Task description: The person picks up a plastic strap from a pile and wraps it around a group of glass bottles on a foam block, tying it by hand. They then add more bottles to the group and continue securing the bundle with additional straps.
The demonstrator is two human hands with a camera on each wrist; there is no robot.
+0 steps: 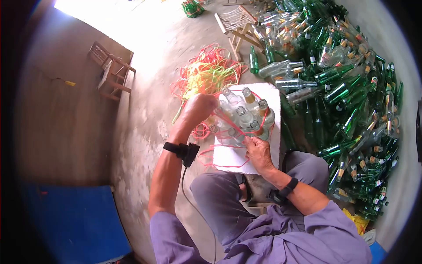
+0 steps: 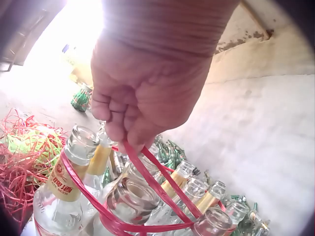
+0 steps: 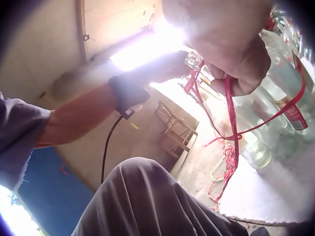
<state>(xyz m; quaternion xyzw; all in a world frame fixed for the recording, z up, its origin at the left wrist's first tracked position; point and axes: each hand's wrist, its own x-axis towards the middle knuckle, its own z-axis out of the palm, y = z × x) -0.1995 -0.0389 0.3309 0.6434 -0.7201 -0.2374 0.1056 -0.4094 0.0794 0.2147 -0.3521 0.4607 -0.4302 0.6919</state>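
Note:
Several clear glass bottles (image 1: 245, 118) stand upright in a tight group on a white board (image 1: 231, 157) before the person's knees. Red plastic twine (image 2: 152, 184) runs around the bottle necks and across the group. At the far left side of the group, the left hand (image 1: 200, 108) is raised over the bottle tops, fingers curled, pinching two strands of the twine that slant down between the necks. On the near side, the right hand (image 1: 260, 155) pinches the twine between thumb and fingers close to the bottles. A loose length of twine hangs below the right hand (image 3: 234, 54).
A tangle of red and yellow-green twine (image 1: 206, 72) lies on the floor beyond the board. Green and clear bottles (image 1: 334, 88) are heaped along the right wall. A wooden folding stool (image 1: 239, 31) stands behind, and a wooden chair (image 1: 112, 72) stands at the left.

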